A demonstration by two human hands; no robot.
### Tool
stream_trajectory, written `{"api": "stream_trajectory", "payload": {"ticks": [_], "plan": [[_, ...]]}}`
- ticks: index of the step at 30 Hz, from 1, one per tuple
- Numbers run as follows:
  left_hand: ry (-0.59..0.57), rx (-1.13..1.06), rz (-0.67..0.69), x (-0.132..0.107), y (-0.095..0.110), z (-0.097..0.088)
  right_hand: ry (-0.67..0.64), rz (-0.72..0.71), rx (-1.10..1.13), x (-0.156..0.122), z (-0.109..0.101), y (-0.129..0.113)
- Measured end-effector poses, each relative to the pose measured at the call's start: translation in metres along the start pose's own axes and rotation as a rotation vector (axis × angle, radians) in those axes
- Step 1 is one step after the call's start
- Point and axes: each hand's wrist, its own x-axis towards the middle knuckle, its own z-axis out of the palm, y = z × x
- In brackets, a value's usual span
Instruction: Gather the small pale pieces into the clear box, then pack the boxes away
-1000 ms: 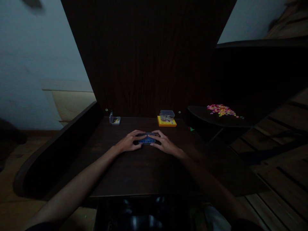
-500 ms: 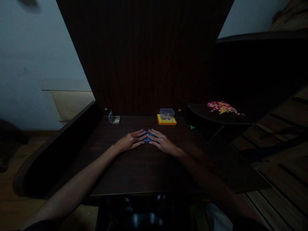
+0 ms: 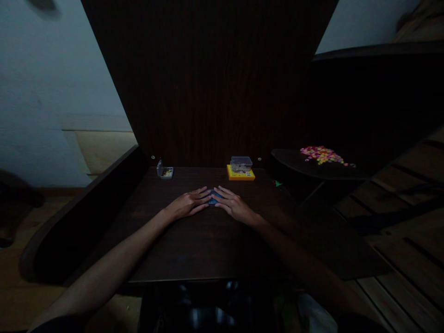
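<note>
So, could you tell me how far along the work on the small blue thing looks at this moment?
Done: nothing clearly finished shows. In hand: the left hand and right hand lie flat over the blue thing on the dark table, nearly hiding it. Left: the clear box on the yellow pad and the coloured bits sit untouched.

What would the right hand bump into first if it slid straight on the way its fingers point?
The right hand points left and slightly away, so it would likely meet the left hand's fingertips at once, over the small blue thing between them.
</note>
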Motion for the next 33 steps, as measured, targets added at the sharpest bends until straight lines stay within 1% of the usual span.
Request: {"api": "stream_trajectory", "payload": {"ticks": [7, 18, 25, 33], "plan": [[-0.005, 0.038, 0.027, -0.0006, -0.0034, 0.0032, -0.007, 0.008, -0.003, -0.0016, 0.0010, 0.0004], [-0.003, 0.104, 0.029, -0.0015, -0.0046, 0.0071, -0.062, 0.037, -0.029, -0.0015, -0.0009, -0.0011], [-0.002, 0.140, 0.051, -0.0012, -0.0034, 0.0067, -0.038, 0.015, -0.018, -0.0009, -0.0020, -0.0017], [0.028, 0.120, 0.046, -0.0007, -0.0028, 0.0062, 0.000, 0.031, -0.045, -0.0013, 0.0030, -0.0007]]}}
